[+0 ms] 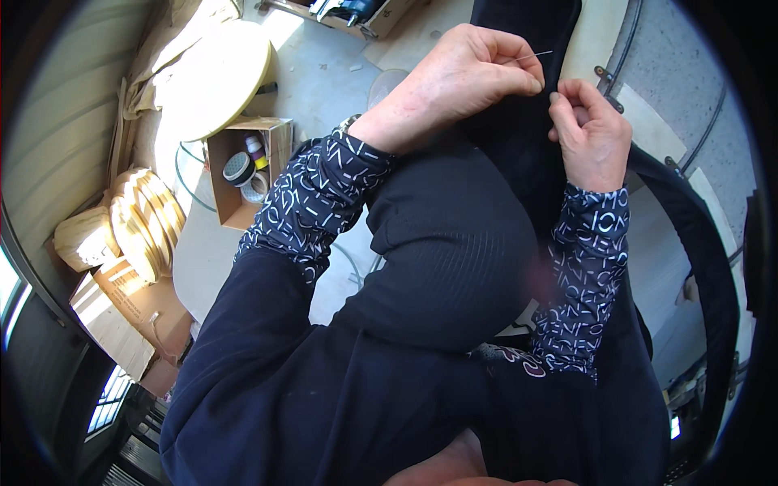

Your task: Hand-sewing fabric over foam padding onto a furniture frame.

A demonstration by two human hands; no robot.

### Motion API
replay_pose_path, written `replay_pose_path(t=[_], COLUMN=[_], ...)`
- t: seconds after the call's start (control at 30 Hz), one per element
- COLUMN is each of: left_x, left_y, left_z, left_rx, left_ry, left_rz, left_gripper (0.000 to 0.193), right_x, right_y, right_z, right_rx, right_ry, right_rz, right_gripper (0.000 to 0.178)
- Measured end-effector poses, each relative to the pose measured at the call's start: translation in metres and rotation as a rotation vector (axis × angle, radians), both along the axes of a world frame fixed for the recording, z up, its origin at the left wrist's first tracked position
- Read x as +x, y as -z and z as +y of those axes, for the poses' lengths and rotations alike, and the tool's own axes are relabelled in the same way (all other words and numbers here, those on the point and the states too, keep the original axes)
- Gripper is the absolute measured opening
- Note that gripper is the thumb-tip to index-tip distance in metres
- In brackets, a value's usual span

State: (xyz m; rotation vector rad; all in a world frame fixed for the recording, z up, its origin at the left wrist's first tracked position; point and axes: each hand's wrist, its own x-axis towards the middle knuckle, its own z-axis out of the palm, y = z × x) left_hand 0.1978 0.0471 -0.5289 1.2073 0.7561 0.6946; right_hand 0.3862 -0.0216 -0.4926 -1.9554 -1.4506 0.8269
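Between the fingertips of my left hand (474, 73), closed in a pinch, is a thin needle (536, 55), its free end sticking out to the right. My right hand (596, 138) is also closed, thumb and forefinger pinching the edge of a black fabric piece (519, 146). The two hands are close together on either side of that fabric's raised seam or edge. The fabric runs from the top of the view down beside my dark-trousered knee (454, 243). Any thread on the needle is too fine to make out.
At left, an open cardboard box (235, 212) holds a purple-and-yellow spool and round containers, near a round pale tabletop (219, 81). A coiled roll (146, 227) and another carton (138, 312) stand farther left. A curved black-edged frame (717, 243) arcs along the right.
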Motion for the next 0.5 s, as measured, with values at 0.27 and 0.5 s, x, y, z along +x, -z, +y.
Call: replay_pose_path(t=[0.27,0.5], left_x=[-0.020,-0.035], left_y=[0.009,0.016], left_z=[-0.001,-0.009], left_rx=[0.178,-0.013], left_ry=[-0.061,-0.073], left_rz=[0.251,0.183], left_gripper=[0.017,0.024], right_x=[0.022,0.015], right_y=[-0.041,-0.046], right_z=[-0.005,-0.031], right_rx=[0.169,0.090], right_ry=[0.059,-0.438], right_rz=[-0.069,-0.724], right_gripper=[0.018,0.039])
